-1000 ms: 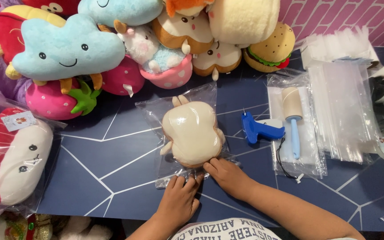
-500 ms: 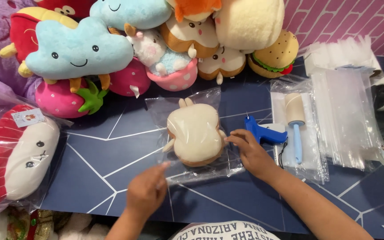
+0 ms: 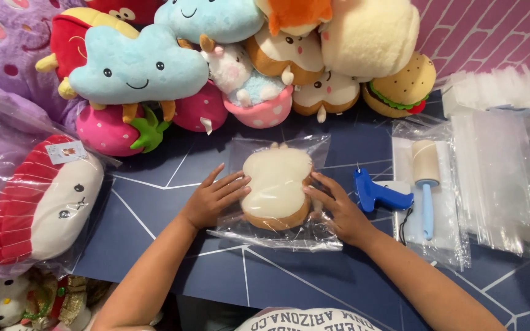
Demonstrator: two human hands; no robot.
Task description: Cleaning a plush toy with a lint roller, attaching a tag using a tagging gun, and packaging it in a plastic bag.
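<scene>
Between my hands lies the cream plush toy (image 3: 275, 187) in its clear bag (image 3: 277, 230); my left hand (image 3: 213, 199) and right hand (image 3: 338, 211) press flat, fingers spread, grasping nothing, blue tagging gun (image 3: 378, 195) just right.

The cream, tan-edged toast-shaped plush toy (image 3: 276, 189) lies in a clear plastic bag (image 3: 277, 230). The navy tabletop (image 3: 154, 245) carries thin white lines. At far left, a light-blue cloud-shaped plush (image 3: 136, 70) smiles.

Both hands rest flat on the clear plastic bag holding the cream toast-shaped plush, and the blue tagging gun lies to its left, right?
Not quite. In the head view the blue tagging gun lies to the right of the clear plastic bag; both the left hand and right hand do rest on it.
</scene>
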